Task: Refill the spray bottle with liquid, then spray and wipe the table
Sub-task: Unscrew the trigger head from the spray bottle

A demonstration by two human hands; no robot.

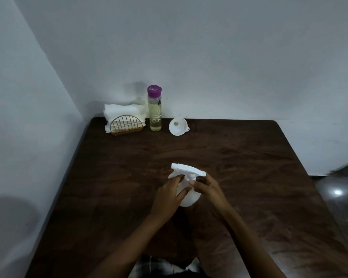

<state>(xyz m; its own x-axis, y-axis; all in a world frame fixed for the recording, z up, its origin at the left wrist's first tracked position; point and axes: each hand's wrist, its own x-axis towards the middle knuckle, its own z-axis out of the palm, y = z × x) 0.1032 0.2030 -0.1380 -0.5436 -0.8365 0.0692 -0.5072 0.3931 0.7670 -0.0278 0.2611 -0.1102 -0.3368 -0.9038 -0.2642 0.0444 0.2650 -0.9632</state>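
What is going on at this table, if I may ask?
A person holds a white spray bottle at the middle of the dark table. The left hand grips its body; the right hand pinches the neck under the trigger head, which is still on. The capped bottle of yellowish liquid, the funnel and the napkins sit at the back edge.

One wide-angle view, taken from the person's head above the near edge of the table [249, 157], facing forward and down toward the far wall [209, 57]; both forearms enter from the bottom border; the left hand [166, 194] and right hand [208, 189], gripping the spray bottle [189, 170], sit close under the lens at mid-frame; the table's far edge and the room corner at far left lie well back; a strip of floor [342, 197] shows at right.
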